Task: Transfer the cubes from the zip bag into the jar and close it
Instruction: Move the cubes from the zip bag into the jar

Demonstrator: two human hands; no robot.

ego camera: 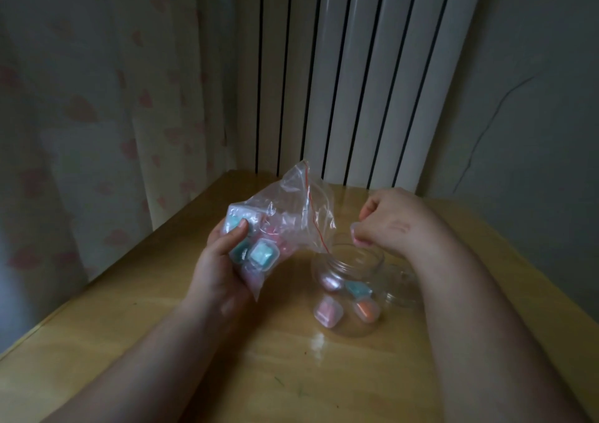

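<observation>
Because the zip bag (pixel 285 215) is thin, limp and slick, the left hand (pixel 220 270) grips it low, around the cubes (pixel 262 254) bunched against its palm (light, hard, likely to tumble). Just below the right hand (pixel 392 221), whose fingers curl around what I cannot tell, stands the open jar (pixel 348 262).

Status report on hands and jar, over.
Left hand grips zip bag of cubes. Right hand curled over open jar, few cubes inside. Lid off.
</observation>
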